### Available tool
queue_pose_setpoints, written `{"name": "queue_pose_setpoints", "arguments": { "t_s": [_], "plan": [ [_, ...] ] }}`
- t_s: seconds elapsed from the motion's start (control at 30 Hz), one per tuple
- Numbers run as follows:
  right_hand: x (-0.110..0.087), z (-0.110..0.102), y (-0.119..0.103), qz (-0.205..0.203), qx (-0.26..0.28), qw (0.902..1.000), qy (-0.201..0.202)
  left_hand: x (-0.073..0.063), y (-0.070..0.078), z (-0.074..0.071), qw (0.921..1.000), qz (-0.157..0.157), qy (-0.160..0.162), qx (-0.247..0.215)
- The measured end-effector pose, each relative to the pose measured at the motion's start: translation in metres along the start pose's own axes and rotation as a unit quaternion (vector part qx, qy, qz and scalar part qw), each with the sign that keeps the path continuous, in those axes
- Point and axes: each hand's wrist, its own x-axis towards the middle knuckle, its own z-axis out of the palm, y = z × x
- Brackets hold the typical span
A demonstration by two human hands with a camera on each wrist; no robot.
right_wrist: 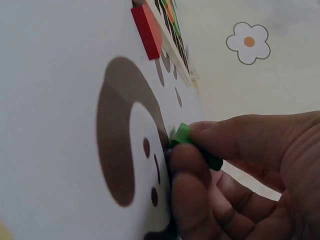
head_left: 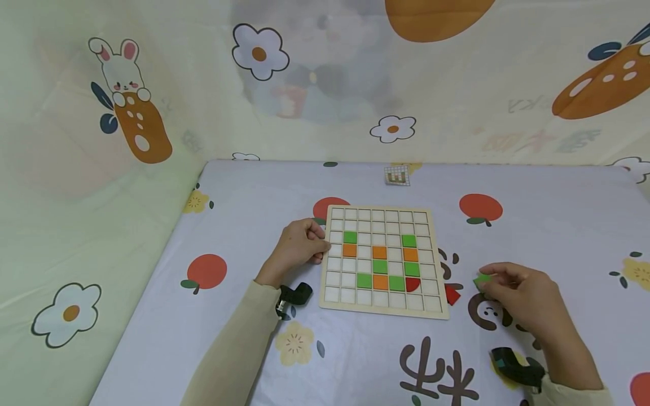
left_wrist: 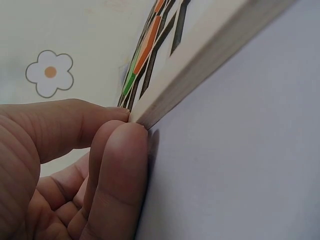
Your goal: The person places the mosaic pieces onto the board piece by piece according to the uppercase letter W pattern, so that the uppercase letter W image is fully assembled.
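Observation:
A wooden grid board lies on the table, with green, orange and red pieces set in some of its squares. At its left edge is my left hand; in the left wrist view the thumb and a finger pinch the board's wooden rim. To the right of the board, my right hand pinches a small green block between thumb and fingers, low over the tablecloth. The fingers hide part of that block. A red piece lies loose just beside the board's right edge.
Behind the board, toward the table's far edge, lies a small card with a grid pattern. The tablecloth carries printed fruit, flowers and dark lettering. Patterned cloth walls rise at the back and on the left.

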Motion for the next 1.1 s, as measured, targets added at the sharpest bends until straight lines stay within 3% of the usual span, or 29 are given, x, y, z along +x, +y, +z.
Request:
{"name": "queue_pose_setpoints", "arguments": {
  "t_s": [0.27,0.47,0.63,1.1],
  "plan": [
    [-0.001,0.0,-0.003,-0.013,0.009,0.9991,-0.038,-0.001,0.001,0.0,1.0,0.002,0.0,-0.003],
    [-0.001,-0.001,-0.007,-0.028,-0.009,0.9986,-0.045,-0.001,0.0,0.0,1.0,0.001,0.0,-0.007],
    [0.001,0.0,-0.01,-0.016,0.004,0.9979,-0.063,-0.001,0.0,0.0,1.0,0.001,0.001,-0.008],
    [0.005,0.006,-0.022,-0.064,-0.029,0.9954,-0.065,-0.001,0.0,0.0,0.9999,0.001,-0.001,-0.012]
  ]
}}
